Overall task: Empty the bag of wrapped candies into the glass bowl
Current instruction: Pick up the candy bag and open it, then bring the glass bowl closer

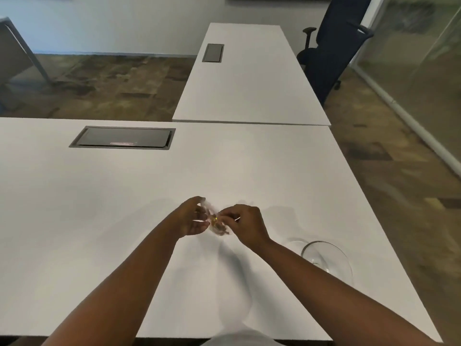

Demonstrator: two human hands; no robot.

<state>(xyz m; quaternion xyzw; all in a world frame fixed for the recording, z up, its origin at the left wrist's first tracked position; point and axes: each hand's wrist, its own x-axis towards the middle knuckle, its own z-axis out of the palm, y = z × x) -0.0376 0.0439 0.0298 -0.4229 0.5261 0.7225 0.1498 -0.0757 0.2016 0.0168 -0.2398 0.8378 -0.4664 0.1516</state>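
A small clear plastic bag of wrapped candies [216, 223] is held a little above the white table [99, 208], near its middle. My left hand [190, 218] grips the bag's upper left part. My right hand [245, 224] pinches its right side. Brown and gold candies show through the plastic at the bottom of the bag. The glass bowl [326, 258] stands on the table to the right, partly hidden behind my right forearm. It looks empty.
A dark cable hatch [122, 137] is set into the table at the far left. A second white table [249, 78] adjoins at the back, with a dark office chair [334, 46] beside it. The table's right edge is close to the bowl.
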